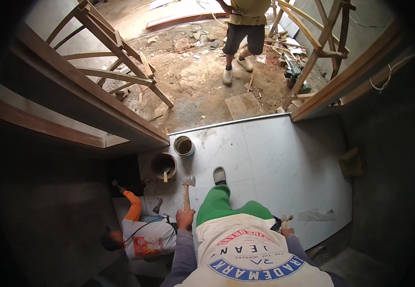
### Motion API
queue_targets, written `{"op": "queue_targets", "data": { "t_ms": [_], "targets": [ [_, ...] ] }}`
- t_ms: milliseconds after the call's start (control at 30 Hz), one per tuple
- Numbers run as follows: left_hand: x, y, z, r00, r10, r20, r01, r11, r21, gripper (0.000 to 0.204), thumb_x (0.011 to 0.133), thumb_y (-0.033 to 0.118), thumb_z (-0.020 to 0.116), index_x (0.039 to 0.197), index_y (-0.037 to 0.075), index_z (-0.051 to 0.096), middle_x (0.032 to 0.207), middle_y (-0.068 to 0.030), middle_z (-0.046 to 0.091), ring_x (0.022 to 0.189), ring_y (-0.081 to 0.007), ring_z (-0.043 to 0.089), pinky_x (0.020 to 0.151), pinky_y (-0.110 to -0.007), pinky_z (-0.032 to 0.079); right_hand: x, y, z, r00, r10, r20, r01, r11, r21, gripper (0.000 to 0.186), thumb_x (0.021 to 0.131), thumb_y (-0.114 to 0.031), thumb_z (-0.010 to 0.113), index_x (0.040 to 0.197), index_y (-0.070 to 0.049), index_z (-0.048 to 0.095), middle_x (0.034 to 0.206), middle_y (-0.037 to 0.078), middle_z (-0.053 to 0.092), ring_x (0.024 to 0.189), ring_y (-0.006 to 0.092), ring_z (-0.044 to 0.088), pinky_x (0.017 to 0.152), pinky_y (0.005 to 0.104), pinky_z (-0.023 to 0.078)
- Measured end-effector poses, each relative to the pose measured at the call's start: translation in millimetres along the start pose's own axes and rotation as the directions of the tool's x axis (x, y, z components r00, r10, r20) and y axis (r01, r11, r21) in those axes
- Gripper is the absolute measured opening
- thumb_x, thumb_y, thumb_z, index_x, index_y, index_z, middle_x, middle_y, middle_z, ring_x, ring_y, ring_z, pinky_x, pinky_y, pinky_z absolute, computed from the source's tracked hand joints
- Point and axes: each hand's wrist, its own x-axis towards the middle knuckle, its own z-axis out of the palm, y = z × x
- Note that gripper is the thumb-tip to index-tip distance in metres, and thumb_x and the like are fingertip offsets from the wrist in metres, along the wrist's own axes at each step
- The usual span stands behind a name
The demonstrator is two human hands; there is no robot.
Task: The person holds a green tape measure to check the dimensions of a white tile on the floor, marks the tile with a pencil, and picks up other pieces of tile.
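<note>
Fingers (187, 213) of the left hand (185, 220) wrapped around a hammer (186, 192) over a pale tiled floor

The hammer is gripped low on its wooden handle, with its metal head pointed away from the body, and is seen against the pale tiles (274, 158) left of the green trousers (217, 205). A printed pale shirt (245, 260) is worn above them. The right hand (288, 231) is partly hidden beside the right hip; a small dark object (276, 223) is seen next to it, but whether the fingers there are curled around anything cannot be told. A clear plastic sheet (316, 215) is spread on the tiles to the right.

At the left, a co-worker in a printed shirt (157, 237) is seen low by the floor, an orange sleeve (133, 205) stretched toward a dark patch (123, 172) beside the tiles. A dark tool (157, 206) is left lying near that arm. Ahead of the hammer, a wooden-handled tool (165, 177) is stood in a brown bucket (155, 165); a paler bucket (191, 146) is set just beyond. One grey sandal (219, 174) is planted on the tiles.

Past the doorway, rubble-strewn ground (193, 76) is flanked by wooden trestles (116, 45), and another person in dark shorts (244, 39) is seen standing there.
</note>
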Motion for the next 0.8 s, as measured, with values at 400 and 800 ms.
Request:
{"op": "queue_targets", "data": {
  "t_ms": [400,800],
  "targets": [
    [209.1,380.0,-11.5,0.973,0.207,0.100,-0.204,0.978,-0.036,0.034,0.077,0.028,0.076,0.091,-0.003,0.073,0.079,-0.0214,0.073,0.076,-0.0349,0.073,0.073,-0.046,0.056,67.7,-267.1,-97.1,0.991,-0.042,0.124,0.065,0.980,-0.187,0.058,0.076,-0.020,0.084,0.116,0.015,0.063,0.095,0.024,0.074,0.081,0.0352,0.075,0.073,0.0468,0.061],
    [329.6,550.6,-4.3,0.992,0.125,-0.001,-0.125,0.992,-0.034,0.039,0.079,0.029,0.076,0.098,-0.005,0.075,0.089,-0.0255,0.076,0.085,-0.0359,0.075,0.080,-0.045,0.056,169.7,-553.5,-237.9,0.977,0.007,0.214,0.022,0.990,-0.136,0.052,0.076,-0.015,0.083,0.114,0.014,0.063,0.076,0.022,0.072,0.062,0.0311,0.074,0.057,0.0461,0.061]
  ]
}}
